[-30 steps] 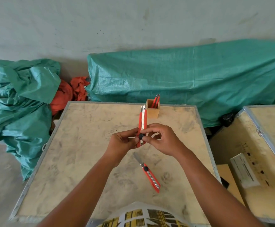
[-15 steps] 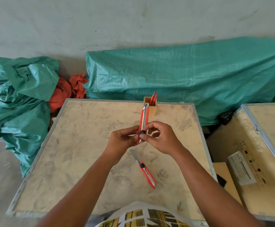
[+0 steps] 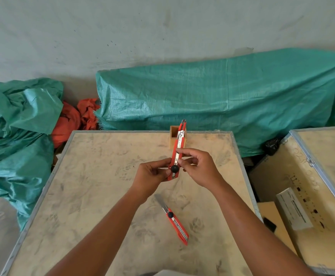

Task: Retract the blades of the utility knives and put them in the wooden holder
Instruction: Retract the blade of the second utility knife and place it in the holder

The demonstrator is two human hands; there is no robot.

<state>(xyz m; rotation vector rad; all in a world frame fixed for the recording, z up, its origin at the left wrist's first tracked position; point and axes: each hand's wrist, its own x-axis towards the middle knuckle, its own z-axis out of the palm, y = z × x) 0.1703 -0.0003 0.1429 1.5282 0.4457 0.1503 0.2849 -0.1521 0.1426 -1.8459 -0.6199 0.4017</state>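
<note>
I hold a red utility knife upright above the table, its tip pointing away toward the wooden holder. My left hand pinches its lower end beside the black slider knob. My right hand grips the body with thumb and forefinger just above the knob. No blade shows past its tip. A second red knife lies on the table near me with its blade extended. The small wooden holder stands at the table's far edge with a red knife sticking out of it.
The work surface is a worn plywood crate top with a metal rim. A second crate stands open to the right, with a white box on it. Green tarps and orange cloth lie behind and to the left.
The black slider knob has moved down the held knife toward its lower end. My right fingers shifted up onto the body. The view has tilted slightly.
</note>
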